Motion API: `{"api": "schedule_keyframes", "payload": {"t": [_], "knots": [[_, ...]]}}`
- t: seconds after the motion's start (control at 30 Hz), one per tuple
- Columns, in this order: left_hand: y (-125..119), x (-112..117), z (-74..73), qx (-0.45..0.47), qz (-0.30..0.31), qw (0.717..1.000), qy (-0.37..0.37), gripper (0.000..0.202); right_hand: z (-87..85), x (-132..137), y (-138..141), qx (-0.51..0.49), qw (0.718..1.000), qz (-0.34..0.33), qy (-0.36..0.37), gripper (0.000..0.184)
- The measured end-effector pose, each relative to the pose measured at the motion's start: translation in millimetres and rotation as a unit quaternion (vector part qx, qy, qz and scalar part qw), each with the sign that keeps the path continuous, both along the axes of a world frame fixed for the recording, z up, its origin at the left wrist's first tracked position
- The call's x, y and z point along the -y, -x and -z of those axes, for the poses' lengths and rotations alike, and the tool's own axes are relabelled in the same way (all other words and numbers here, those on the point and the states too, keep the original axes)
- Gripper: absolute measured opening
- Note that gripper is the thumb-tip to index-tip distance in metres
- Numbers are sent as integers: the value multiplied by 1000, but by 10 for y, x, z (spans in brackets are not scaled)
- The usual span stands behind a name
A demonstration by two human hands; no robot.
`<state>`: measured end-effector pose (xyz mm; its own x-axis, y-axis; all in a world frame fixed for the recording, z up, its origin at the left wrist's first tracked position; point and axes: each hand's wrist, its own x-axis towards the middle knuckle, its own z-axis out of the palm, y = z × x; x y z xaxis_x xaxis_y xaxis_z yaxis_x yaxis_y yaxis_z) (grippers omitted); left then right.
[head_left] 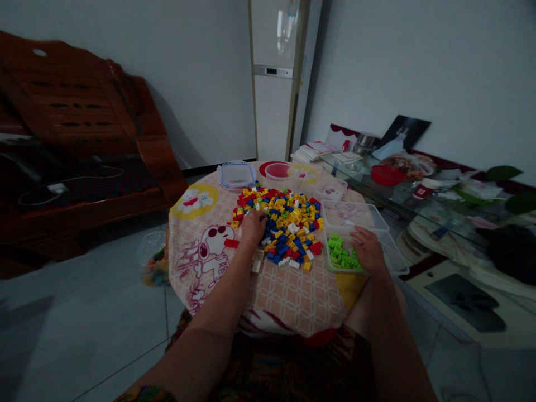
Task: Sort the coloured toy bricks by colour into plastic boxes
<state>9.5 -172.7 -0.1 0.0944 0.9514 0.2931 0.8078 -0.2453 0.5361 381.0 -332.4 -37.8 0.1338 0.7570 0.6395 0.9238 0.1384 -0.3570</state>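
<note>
A heap of toy building bricks (288, 223) in red, yellow, blue and white, with a few green ones, lies mid-table. At its left edge my left hand (254, 224) reaches in with curled fingers; whatever they pinch is hidden. A clear plastic box (329, 262) to the right of the heap contains light green bricks (341, 254). Over the right part of this box is my right hand (369, 249), its fingers stretched and slightly apart, holding nothing visible. One red brick (231, 243) lies alone left of the heap.
A patterned cloth (301, 301) covers the round table. Behind the heap stand a blue-rimmed container (238, 175) and a round tub (277, 170). On the right is a cluttered glass table (419, 206) with a red bowl (387, 175). A wooden bench (79, 123) stands left.
</note>
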Motion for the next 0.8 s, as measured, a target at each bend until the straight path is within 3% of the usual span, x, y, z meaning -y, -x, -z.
{"api": "schedule_keyframes", "payload": {"t": [0.17,0.37,0.57,0.8], "knots": [[37,51,-11,44,1,999,-13,16,-5,-2,11,18,1000,11,-1,28],[-63,158,-204,156,16,987,-28,13,-15,-3,8,16,1000,5,-4,28],[-632,545,-341,222,147,964,16,10,-7,1,-3,5,1000,-1,3,30],[-1416,1090,-232,198,351,915,1,6,-34,10,30,-2,1000,-3,-2,31]]}}
